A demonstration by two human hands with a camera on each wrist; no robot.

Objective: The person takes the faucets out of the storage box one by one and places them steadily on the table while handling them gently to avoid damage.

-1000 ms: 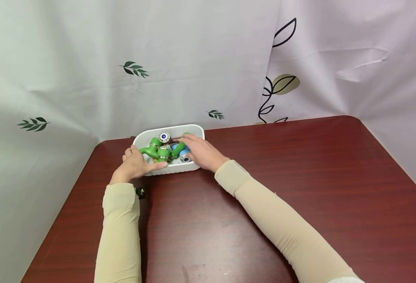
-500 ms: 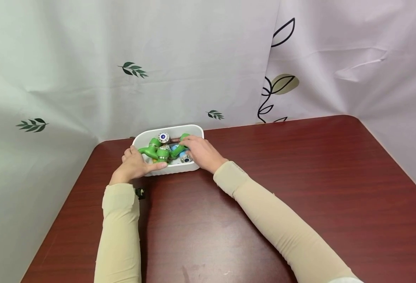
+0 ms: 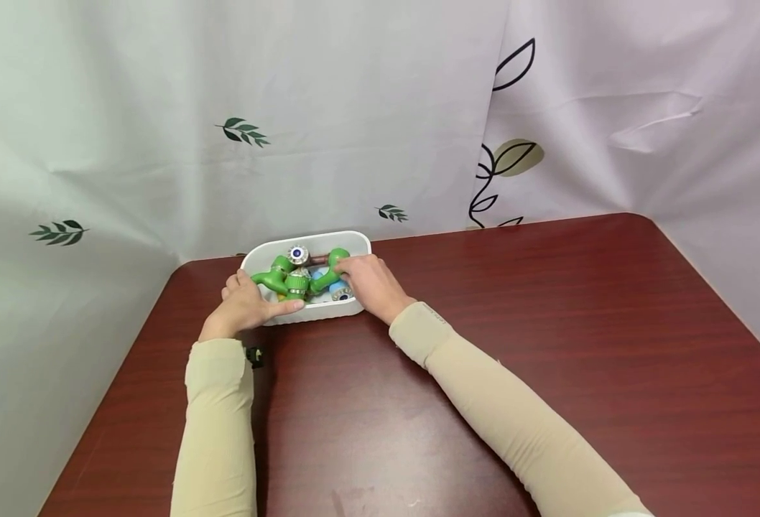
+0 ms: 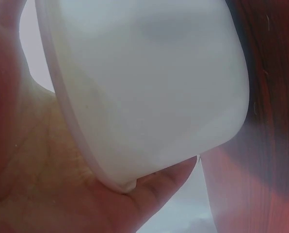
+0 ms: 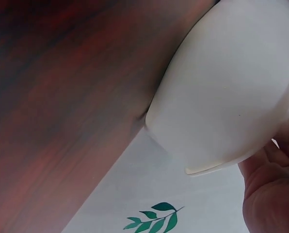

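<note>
While the left hand (image 3: 241,307) grips the white tray (image 3: 331,311), centre-left of frame | the right hand (image 3: 372,286) touches a curved green piece (image 3: 326,278) inside, any pinch hidden | piece reached, apparently not yet lifted

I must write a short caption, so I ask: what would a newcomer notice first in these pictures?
Probably the bright green pieces, lying in a white bin near the far edge of the red table. The left hand grips the bin's left end; the right hand reaches in at its right end.
</note>
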